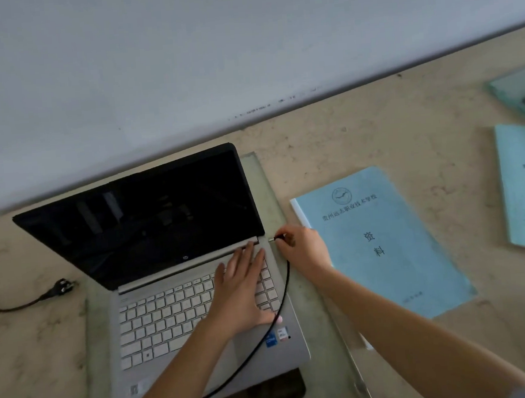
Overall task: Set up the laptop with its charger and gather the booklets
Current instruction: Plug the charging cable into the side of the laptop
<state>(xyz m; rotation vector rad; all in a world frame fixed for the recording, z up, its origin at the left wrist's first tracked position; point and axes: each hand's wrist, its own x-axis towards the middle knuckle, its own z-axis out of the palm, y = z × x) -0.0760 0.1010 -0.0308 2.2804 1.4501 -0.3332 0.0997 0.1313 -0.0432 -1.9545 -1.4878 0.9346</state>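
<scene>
Just right of the laptop (170,316), the plug (277,238) pointed left, pinched by the right hand (304,252); the left hand (243,291) lay flat.

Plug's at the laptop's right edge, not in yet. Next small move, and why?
Probably push the black barrel plug a little leftward into the right edge of the silver laptop. The right hand pinches it with the metal tip just short of that edge, while the left hand lies flat on the keyboard. The port itself isn't visible.
</scene>
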